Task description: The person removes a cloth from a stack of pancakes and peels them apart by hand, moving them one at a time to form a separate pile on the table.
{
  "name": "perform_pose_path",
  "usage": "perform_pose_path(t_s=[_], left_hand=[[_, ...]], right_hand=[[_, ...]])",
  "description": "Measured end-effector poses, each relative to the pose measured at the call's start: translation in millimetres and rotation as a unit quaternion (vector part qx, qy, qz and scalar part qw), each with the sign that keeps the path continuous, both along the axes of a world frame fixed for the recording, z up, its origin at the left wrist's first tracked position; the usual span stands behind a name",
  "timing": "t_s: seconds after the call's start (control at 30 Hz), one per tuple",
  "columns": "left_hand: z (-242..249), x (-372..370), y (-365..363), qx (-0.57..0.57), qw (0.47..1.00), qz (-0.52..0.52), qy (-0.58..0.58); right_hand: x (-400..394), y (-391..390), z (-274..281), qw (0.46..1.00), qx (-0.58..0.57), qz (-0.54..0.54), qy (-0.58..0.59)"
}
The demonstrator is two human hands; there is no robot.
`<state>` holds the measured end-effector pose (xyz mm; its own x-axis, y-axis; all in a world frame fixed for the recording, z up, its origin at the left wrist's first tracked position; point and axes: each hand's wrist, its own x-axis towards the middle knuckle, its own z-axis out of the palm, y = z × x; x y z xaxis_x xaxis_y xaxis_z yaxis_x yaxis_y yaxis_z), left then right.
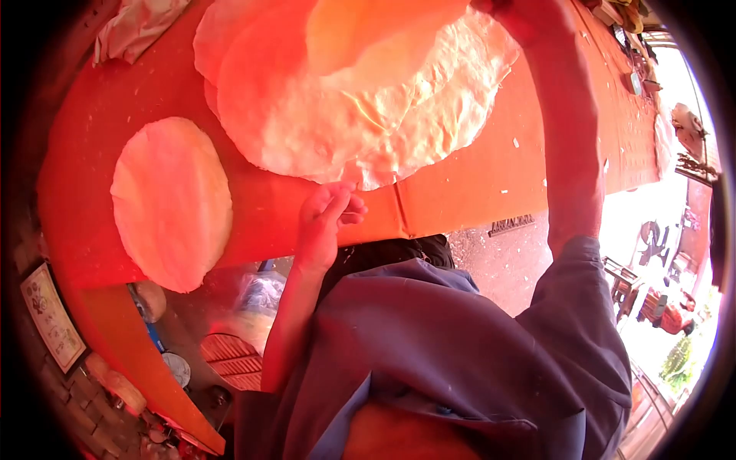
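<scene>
Orange table (460, 184) runs toward daylight (648, 211), left hand (330, 213) half-curled at pale sheets (337, 130), right hand (506, 11) beyond, both grips unclear

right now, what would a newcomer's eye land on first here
Probably the big, thin, overlapping sheets spread across the orange table at the top of the view, with the left hand at their near edge. Next, likely the single pale oval sheet lying apart on the left, its lower tip poking past the table's edge.
</scene>
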<state>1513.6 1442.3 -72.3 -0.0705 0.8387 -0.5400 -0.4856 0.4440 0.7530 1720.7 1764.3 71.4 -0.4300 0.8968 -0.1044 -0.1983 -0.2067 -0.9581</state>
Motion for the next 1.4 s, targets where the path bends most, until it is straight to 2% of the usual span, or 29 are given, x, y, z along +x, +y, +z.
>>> perform_pose_path(t_s=[0.03,0.1,0.13,0.2,0.23,0.27,0.3,0.33,0.37,0.43,0.47,0.57,0.63,0.67,0.7,0.77,0.8,0.83,0.9,0.93,1.0,1.1,1.13,1.2,1.3,1.33,1.37,1.4], left_hand=[[-0.4,3.5,6.7,-0.002,0.999,-0.012,-0.053],[-7.7,7.5,20.4,-0.004,0.997,-0.012,-0.076],[-10.8,9.0,27.5,-0.007,0.988,0.007,-0.156],[-14.6,11.7,37.5,0.018,0.961,0.035,-0.273],[-25.1,10.1,41.2,0.017,0.961,0.041,-0.275],[-41.1,9.1,43.9,0.073,0.923,0.070,-0.371],[-50.1,9.6,43.0,0.127,0.873,0.096,-0.462],[-18.2,13.3,50.8,0.072,0.904,0.141,-0.397],[-22.1,12.4,48.8,0.068,0.905,0.138,-0.397],[-32.3,8.7,47.4,0.120,0.887,0.082,-0.438],[-14.5,14.8,51.1,0.041,0.909,0.145,-0.390],[-22.6,10.9,47.7,0.054,0.934,0.138,-0.324],[-41.6,6.5,46.2,0.090,0.932,0.106,-0.335],[-39.4,5.9,50.6,0.131,0.925,0.075,-0.349],[-37.4,7.2,54.2,0.133,0.925,0.076,-0.348],[-27.5,15.6,56.6,0.075,0.958,0.113,-0.254],[-23.7,16.6,58.1,0.082,0.964,0.095,-0.235],[-29.5,16.2,60.6,0.083,0.964,0.088,-0.235],[-42.5,14.8,61.6,0.131,0.966,0.055,-0.214],[-44.0,14.4,62.9,0.131,0.966,0.052,-0.215],[-40.1,11.0,66.7,0.049,0.981,0.070,-0.174],[-34.1,8.5,67.7,-0.017,0.973,0.094,-0.212],[-37.2,5.2,65.9,-0.018,0.973,0.093,-0.211],[-36.3,-4.8,62.8,0.050,0.929,0.059,-0.361],[-4.2,-0.2,58.9,0.064,0.927,0.116,-0.351],[-16.0,-6.0,56.8,0.099,0.926,0.061,-0.358],[-13.7,-4.5,57.8,0.098,0.926,0.062,-0.360],[-9.0,-3.4,60.3,0.082,0.935,0.065,-0.339]], right_hand=[[-16.5,-31.0,34.6,0.998,0.042,-0.050,0.008],[-35.8,-65.4,76.8,0.973,-0.099,-0.209,-0.005],[-14.1,-62.1,51.4,0.974,-0.098,-0.203,-0.007],[52.1,-52.6,-28.9,0.997,0.057,-0.052,-0.009],[46.9,-68.1,-30.0,0.987,-0.125,-0.089,-0.042],[60.8,-73.8,-62.8,0.982,-0.184,-0.036,-0.020],[70.6,-84.7,-97.3,0.978,-0.181,-0.040,-0.093],[74.8,-98.6,-117.2,0.972,-0.193,-0.014,-0.130],[69.1,-113.4,-137.9,0.959,-0.242,-0.088,-0.121],[74.0,-131.5,-135.2,0.954,-0.243,-0.060,-0.165],[75.2,-135.9,-130.0,0.953,-0.247,-0.062,-0.162],[75.3,-143.1,-112.2,0.956,-0.211,-0.039,-0.199],[78.4,-145.3,-109.4,0.927,-0.122,-0.135,-0.328],[77.3,-146.3,-116.8,0.870,-0.006,-0.174,-0.461],[77.1,-144.5,-120.7,0.871,-0.004,-0.173,-0.459],[63.8,-158.3,-117.2,0.877,0.141,-0.130,-0.440],[47.4,-165.5,-112.2,0.877,0.217,-0.063,-0.425],[27.3,-168.6,-107.7,0.866,0.296,0.004,-0.404],[-7.5,-177.7,-100.8,0.815,0.414,0.063,-0.400],[-15.5,-179.5,-109.0,0.814,0.406,0.071,-0.408],[-24.1,-181.3,-130.9,0.809,0.406,0.058,-0.422],[-34.5,-186.8,-138.2,0.781,0.401,0.050,-0.476],[-34.9,-188.3,-134.4,0.765,0.421,0.078,-0.481],[-34.3,-192.0,-122.4,0.757,0.435,0.072,-0.483],[-31.4,-212.5,-119.4,0.746,0.431,0.083,-0.501],[-30.0,-219.8,-125.6,0.750,0.447,0.070,-0.482],[-29.1,-225.8,-128.6,0.755,0.463,0.059,-0.461],[-26.5,-227.7,-128.0,0.751,0.446,0.092,-0.477]])
